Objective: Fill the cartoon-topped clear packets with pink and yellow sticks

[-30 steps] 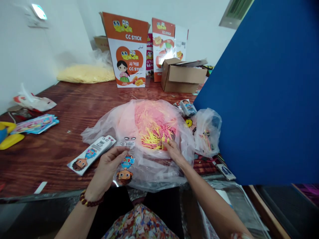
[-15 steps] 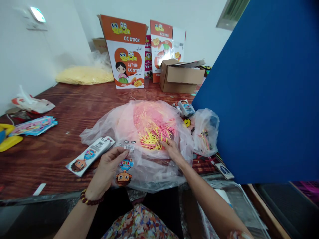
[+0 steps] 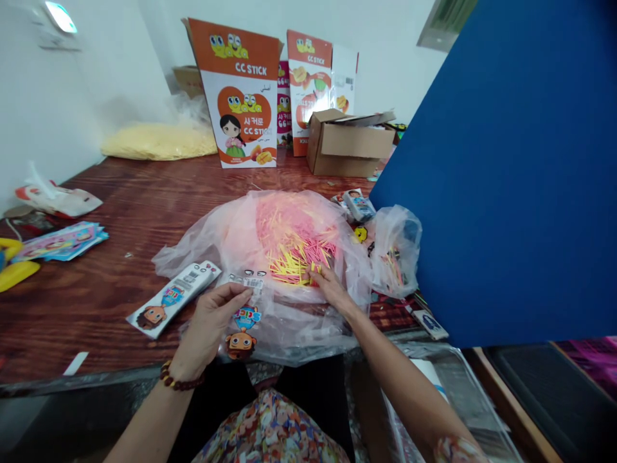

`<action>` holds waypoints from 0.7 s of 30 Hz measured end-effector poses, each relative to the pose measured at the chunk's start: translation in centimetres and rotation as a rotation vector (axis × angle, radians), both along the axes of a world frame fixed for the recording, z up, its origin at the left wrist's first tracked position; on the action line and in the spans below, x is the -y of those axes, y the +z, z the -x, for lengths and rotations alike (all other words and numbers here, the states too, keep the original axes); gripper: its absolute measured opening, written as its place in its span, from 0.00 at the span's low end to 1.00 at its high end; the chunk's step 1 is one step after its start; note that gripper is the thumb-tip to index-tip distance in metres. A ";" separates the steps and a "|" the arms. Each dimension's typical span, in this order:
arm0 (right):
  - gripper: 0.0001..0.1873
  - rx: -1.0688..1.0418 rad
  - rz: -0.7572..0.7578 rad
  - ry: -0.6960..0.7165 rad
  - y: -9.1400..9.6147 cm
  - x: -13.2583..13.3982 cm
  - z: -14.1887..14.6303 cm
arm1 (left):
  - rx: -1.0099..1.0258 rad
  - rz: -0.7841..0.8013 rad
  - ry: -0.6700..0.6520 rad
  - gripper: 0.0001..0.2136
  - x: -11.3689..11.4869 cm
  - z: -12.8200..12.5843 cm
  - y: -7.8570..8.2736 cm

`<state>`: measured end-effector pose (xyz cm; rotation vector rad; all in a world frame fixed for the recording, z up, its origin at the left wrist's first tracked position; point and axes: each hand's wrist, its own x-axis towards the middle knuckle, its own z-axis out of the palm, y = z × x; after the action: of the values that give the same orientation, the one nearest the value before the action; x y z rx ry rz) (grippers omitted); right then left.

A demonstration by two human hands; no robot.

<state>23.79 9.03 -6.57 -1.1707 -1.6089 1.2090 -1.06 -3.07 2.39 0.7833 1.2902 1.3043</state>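
Observation:
A large clear plastic bag point(image 3: 197, 239) lies spread on the table, full of thin pink and yellow sticks point(image 3: 289, 265). My right hand point(image 3: 328, 287) is at the near edge of the pile, its fingers closed on a few sticks. Lower left, my left hand point(image 3: 216, 315) pinches a transparent printed pouch point(image 3: 247, 316) with a cartoon figure and a barcode. The pouch lies over the bag's near edge. Beside my left hand rests a stack of similar pouches point(image 3: 173, 297) on the table.
Behind stand orange-and-white cartons point(image 3: 248, 122) and an open brown cardboard box point(image 3: 351, 151). A blue panel point(image 3: 506, 193) blocks the right side. A small clear bag of sticks point(image 3: 398, 257) sits before it. Tissues point(image 3: 58, 198) and blue-pink packets point(image 3: 67, 243) lie at left.
The view has shifted slightly. The pouch in my left hand now shows more of its barcode end. My right hand stays at the sticks with its fingers closed.

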 end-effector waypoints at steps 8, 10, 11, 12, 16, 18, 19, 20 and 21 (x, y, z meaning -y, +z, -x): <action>0.18 -0.584 0.220 -0.103 4.4 0.1 0.5 | -0.052 0.019 -0.111 0.13 -1.4 -1.7 0.3; 0.18 -0.682 0.275 -0.071 5.8 0.7 1.1 | -0.096 0.007 -0.137 0.12 -1.7 -2.2 0.2; 0.18 -0.703 0.289 -0.055 6.3 1.0 1.5 | -0.109 0.011 -0.148 0.11 -1.8 -2.4 0.2; 0.18 -0.702 0.293 -0.036 6.8 1.4 1.8 | -0.115 0.017 -0.156 0.11 -1.8 -2.5 0.2; 0.16 -0.427 0.135 0.086 8.4 2.8 2.8 | -0.140 0.040 -0.206 0.11 -1.8 -2.5 0.0; 0.13 -0.206 -0.015 0.167 9.2 3.5 3.0 | -0.173 0.038 -0.241 0.10 -1.7 -2.2 -0.1; 0.11 -0.105 -0.091 0.210 9.6 3.8 3.1 | -0.188 0.033 -0.262 0.10 -1.6 -2.0 -0.2; 0.10 -0.017 -0.167 0.248 9.9 4.1 3.2 | -0.203 0.025 -0.281 0.11 -1.6 -1.9 -0.2; 0.09 0.060 -0.240 0.282 10.2 4.3 3.3 | -0.217 0.016 -0.301 0.11 -1.6 -1.8 -0.2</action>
<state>20.48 4.74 3.64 -0.8562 -1.9532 1.1209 0.72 -1.49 2.15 1.0852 1.2906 0.9876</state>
